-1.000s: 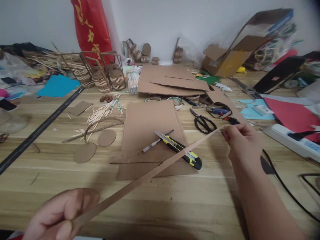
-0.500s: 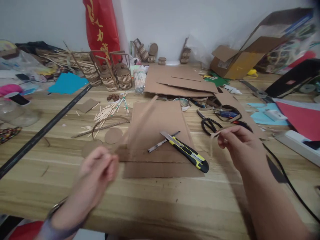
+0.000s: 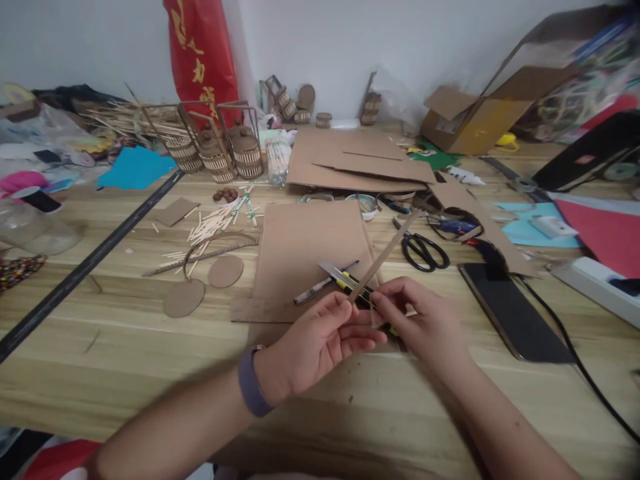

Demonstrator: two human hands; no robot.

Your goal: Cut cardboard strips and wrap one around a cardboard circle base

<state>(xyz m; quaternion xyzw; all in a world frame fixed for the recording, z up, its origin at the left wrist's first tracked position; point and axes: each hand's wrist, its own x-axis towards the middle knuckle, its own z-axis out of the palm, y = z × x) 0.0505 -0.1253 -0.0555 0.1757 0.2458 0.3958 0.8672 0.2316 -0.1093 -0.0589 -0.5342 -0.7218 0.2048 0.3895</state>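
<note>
My left hand (image 3: 313,343) is closed in a pinch on the lower end of a narrow cardboard strip (image 3: 384,257), which slants up to the right. Close beside it, my right hand (image 3: 433,327) pinches a thin, pale strip of paper (image 3: 373,312) that hangs down from the fingertips. Behind and partly under both hands lies a yellow-and-black utility knife (image 3: 345,283), crossed over a slim pen-like knife (image 3: 313,292). These rest on stacked cardboard sheets (image 3: 310,233); my hands hide the near right part.
Left of the sheets are cardboard discs (image 3: 184,298), a curved strip and loose sticks (image 3: 213,223). Small lidded buckets (image 3: 249,157) stand behind. To the right lie black scissors (image 3: 425,252), a phone (image 3: 510,313), a cable and a power strip (image 3: 600,290).
Both hands have come together over the utility knife, the left moving right and the right moving left. The cardboard strip travelled with my left hand. The phone is now uncovered.
</note>
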